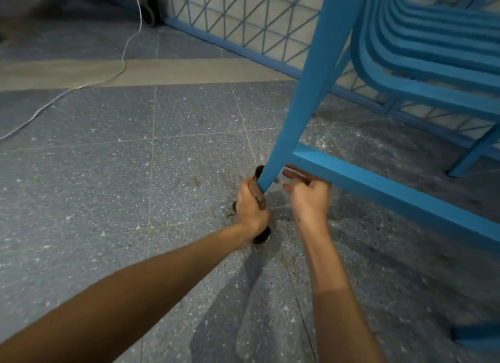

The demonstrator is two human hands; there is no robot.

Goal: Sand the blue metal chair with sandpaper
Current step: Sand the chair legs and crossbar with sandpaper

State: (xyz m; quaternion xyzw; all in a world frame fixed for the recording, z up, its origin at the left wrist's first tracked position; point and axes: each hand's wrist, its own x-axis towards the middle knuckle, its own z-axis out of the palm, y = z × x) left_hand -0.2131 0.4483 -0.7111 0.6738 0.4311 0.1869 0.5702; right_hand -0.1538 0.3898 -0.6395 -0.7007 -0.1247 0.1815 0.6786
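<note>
The blue metal chair (319, 65) fills the right of the view, one leg slanting down to the floor at the centre and a crossbar (392, 189) running right from it. My left hand (251, 203) grips the bottom end of that leg, with a worn brownish piece of sandpaper (258, 196) pressed between my fingers and the metal. My right hand (305, 195) hovers just right of the leg under the crossbar, fingers loosely curled and holding nothing. A dark object (261, 237) shows under my left wrist; I cannot tell what it is.
The floor is grey speckled tile (135, 173) with dust around the leg's foot. A blue lattice panel (243, 22) leans along the back. A white cord (123, 59) trails across the floor at the left. Another blue piece (476, 335) lies at the lower right.
</note>
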